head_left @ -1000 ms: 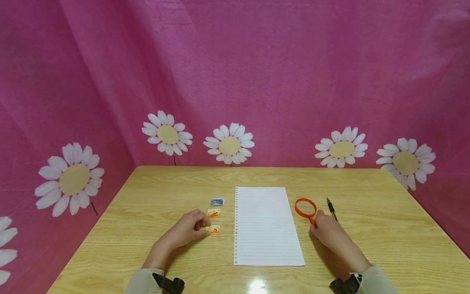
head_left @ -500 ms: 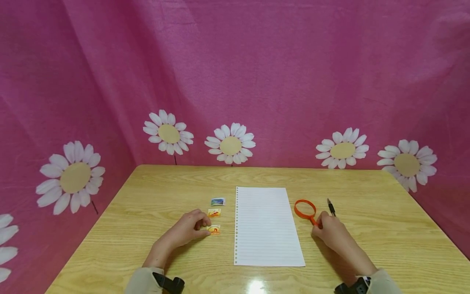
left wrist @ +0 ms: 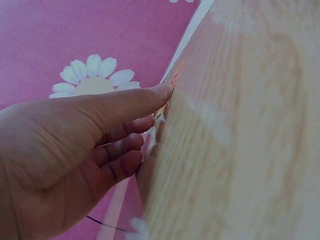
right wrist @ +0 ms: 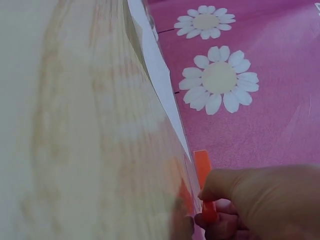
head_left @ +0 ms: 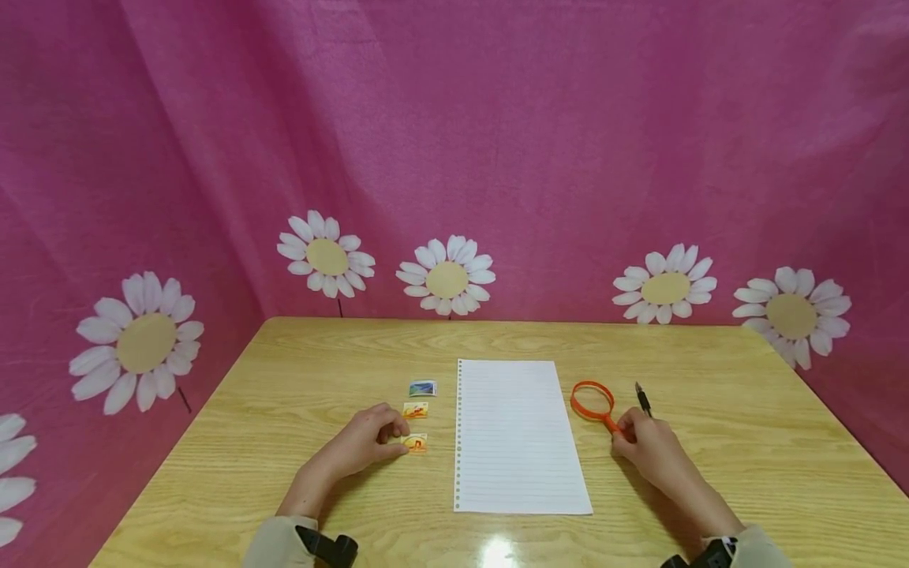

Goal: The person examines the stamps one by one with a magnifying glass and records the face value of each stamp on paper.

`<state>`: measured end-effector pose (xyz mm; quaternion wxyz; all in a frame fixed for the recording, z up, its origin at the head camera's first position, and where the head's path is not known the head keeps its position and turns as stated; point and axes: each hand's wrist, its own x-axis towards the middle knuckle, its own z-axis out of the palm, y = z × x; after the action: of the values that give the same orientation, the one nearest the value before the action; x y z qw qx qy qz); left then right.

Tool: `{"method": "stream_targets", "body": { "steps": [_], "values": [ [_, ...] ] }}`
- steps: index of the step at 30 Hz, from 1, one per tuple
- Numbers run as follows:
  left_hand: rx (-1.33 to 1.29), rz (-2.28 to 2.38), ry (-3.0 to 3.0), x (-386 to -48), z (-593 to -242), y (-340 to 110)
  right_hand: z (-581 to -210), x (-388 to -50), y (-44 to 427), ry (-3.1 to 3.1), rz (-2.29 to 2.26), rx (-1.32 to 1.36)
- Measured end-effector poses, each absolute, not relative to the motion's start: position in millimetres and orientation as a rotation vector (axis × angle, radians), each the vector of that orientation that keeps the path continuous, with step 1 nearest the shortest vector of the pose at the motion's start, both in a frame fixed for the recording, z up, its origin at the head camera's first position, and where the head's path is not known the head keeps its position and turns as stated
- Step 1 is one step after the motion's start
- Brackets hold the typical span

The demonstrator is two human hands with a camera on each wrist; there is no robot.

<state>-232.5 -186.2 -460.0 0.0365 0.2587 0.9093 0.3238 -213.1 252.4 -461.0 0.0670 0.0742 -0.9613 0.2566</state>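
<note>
My right hand (head_left: pixel 656 448) pinches the handle of an orange-red magnifying glass (head_left: pixel 592 401) between thumb and fingers, right of the paper. Its ring lies low over the table. In the right wrist view the orange handle (right wrist: pixel 202 167) juts from the fingers. Left of the paper, my left hand (head_left: pixel 365 440) rests on the table, thumb tip touching the left edge of the nearest small yellow-orange stamp (head_left: pixel 417 442). Its other fingers are loosely bent. Behind lie another yellow stamp (head_left: pixel 415 410) and a blue-green one (head_left: pixel 423 388), forming a column.
A lined white sheet (head_left: pixel 521 438) with punched holes along its left edge lies mid-table. Just beyond my right hand is a black pen (head_left: pixel 642 398), partly hidden. A pink flowered curtain (head_left: pixel 540 158) hangs behind the wooden table (head_left: pixel 341 347).
My right hand has drawn back slightly to the right along the magnifying glass's handle, with the ring turning a little. The left hand and the stamps stay in place.
</note>
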Motion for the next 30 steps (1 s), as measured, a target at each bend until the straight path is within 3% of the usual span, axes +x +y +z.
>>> {"method": "stream_targets", "body": {
  "steps": [30],
  "values": [
    [0.773, 1.017, 2.802, -230.7, -459.3, -185.9, -467.5, -213.4, 249.9, -2.598, 0.617, 0.479]
  ]
}}
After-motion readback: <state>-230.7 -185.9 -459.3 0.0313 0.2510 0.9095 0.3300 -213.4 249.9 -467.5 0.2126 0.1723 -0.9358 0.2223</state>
